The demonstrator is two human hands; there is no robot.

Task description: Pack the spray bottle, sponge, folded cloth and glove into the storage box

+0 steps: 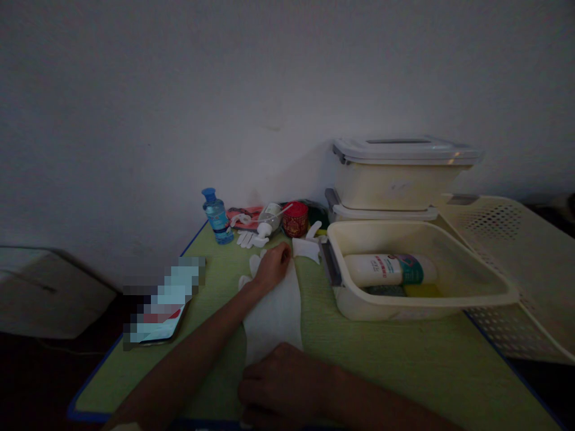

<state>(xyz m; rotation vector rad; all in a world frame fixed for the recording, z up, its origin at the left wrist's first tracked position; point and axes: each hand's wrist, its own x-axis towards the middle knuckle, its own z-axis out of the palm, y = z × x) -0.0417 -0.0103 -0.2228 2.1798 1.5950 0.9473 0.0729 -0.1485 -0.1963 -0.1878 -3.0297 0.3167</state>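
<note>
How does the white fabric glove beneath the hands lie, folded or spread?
Spread, where visible: the white fabric glove lies flat from the left hand to the right hand.

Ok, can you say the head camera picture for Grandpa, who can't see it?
A person's left hand and right hand are on a white glove spread on a green table. A lit phone lies to the left; to the right, an open cream bin holds a white bottle.

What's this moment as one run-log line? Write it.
left hand: at far end of white glove | right hand: at its near end | white glove: on green tabletop | white-teal bottle: lying in cream bin
</note>
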